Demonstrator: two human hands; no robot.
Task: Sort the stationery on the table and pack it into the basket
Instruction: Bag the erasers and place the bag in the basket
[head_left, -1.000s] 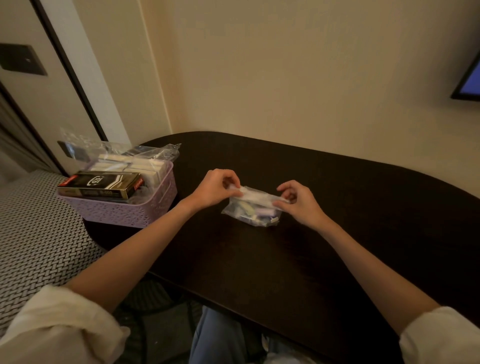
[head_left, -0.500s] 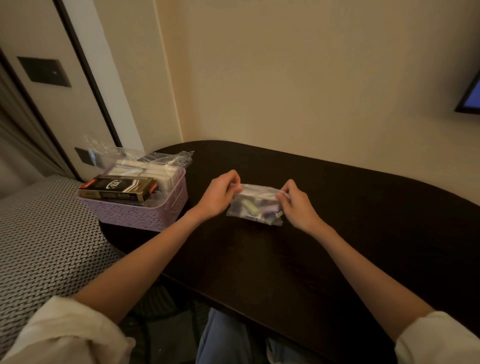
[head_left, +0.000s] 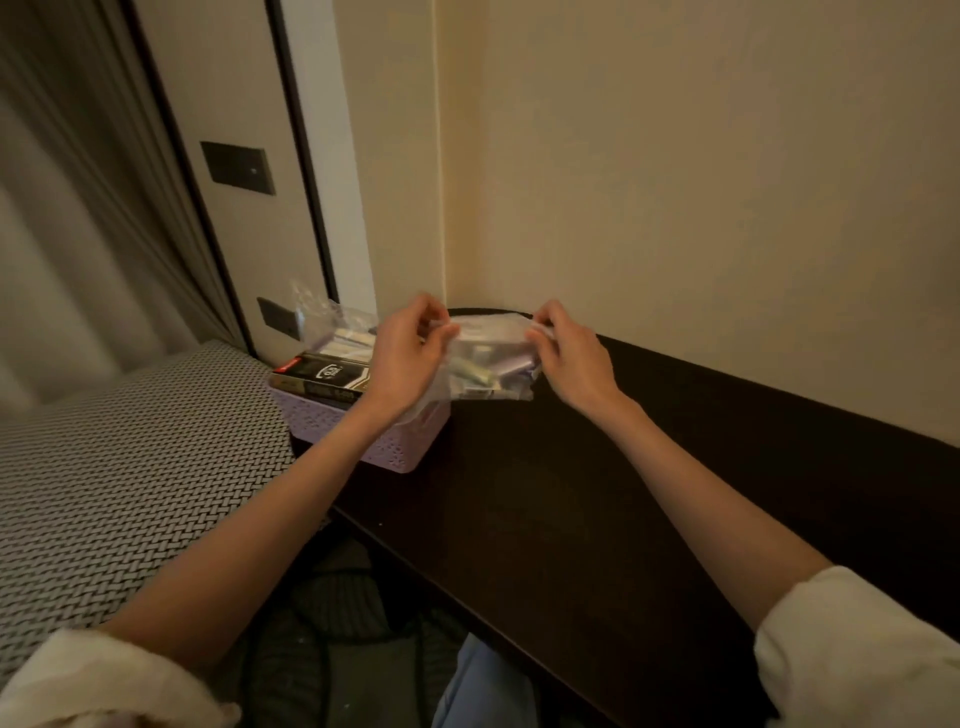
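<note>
Both hands, left (head_left: 402, 358) & right (head_left: 569, 358), pinched clear bag (head_left: 488, 366) top corners, prob. to keep it closed en route to basket (head_left: 374, 441).

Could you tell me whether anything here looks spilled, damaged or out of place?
Nothing looks spilled or damaged. The only oddity: the black box lies on top of the lilac basket, sticking up over its rim instead of sitting inside. Both hands hold the clear bag by its top edge.
</note>
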